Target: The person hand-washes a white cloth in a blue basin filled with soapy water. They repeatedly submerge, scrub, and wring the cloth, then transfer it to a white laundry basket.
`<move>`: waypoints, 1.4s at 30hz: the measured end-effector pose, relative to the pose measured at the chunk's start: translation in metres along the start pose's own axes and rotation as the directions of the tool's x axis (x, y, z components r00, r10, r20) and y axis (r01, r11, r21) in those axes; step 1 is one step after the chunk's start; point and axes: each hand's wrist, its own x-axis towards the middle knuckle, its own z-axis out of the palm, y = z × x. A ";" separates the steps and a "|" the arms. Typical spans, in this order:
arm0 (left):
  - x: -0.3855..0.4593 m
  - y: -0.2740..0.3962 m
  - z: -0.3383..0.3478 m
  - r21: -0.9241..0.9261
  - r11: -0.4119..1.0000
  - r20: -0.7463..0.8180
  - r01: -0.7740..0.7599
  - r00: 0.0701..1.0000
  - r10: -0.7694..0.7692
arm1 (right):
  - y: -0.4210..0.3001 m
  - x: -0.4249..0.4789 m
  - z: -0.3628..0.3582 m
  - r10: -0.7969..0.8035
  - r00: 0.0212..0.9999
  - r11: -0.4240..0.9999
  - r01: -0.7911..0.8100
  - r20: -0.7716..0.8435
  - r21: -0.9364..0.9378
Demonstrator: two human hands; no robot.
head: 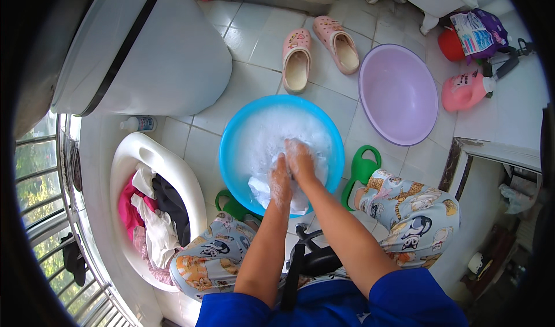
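Note:
A bright blue plastic basin [226, 180] holds water under thick white suds [264, 127]. A soaked white cloth [260, 189] lies in it, bunched near the side closest to me. My left hand [280, 183], wet and foamy, is over the cloth with its fingers pointing away from me. Close beside it, my right hand [300, 158] reaches slightly farther in, its back coated with foam. Both hands appear to touch the cloth. Suds hide the fingertips, so their grip is unclear.
To the left, a white plastic tub [197, 197] contains mixed clothes [158, 236]. A purple basin [396, 97] leans at the right, near a pink bottle [461, 93]. Pink clogs [297, 62] lie beyond the blue basin. A large white appliance [173, 53] stands at upper left.

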 end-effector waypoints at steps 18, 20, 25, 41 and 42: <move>-0.028 -0.011 -0.046 -0.408 0.913 0.157 0.021 0.986 0.048 | 0.004 -0.106 0.034 -0.220 0.974 0.974 0.222 0.049 -0.040; -0.050 0.002 -0.016 -0.134 0.991 -0.007 -0.014 1.000 0.013 | 0.006 -0.065 0.011 -0.008 0.999 0.998 0.005 0.044 0.070; -0.034 0.006 -0.056 -0.292 0.945 0.346 0.145 0.938 -0.037 | 0.011 -0.117 0.032 -0.363 0.931 0.930 0.364 -0.031 0.042; -0.050 -0.001 -0.016 -0.093 0.995 0.197 0.046 0.980 -0.026 | -0.016 -0.059 -0.003 -0.031 0.997 0.977 0.045 -0.070 0.210; -0.054 -0.006 -0.010 -0.220 0.975 0.158 0.034 0.987 0.001 | -0.017 -0.063 -0.002 -0.094 0.991 0.978 0.109 -0.095 0.177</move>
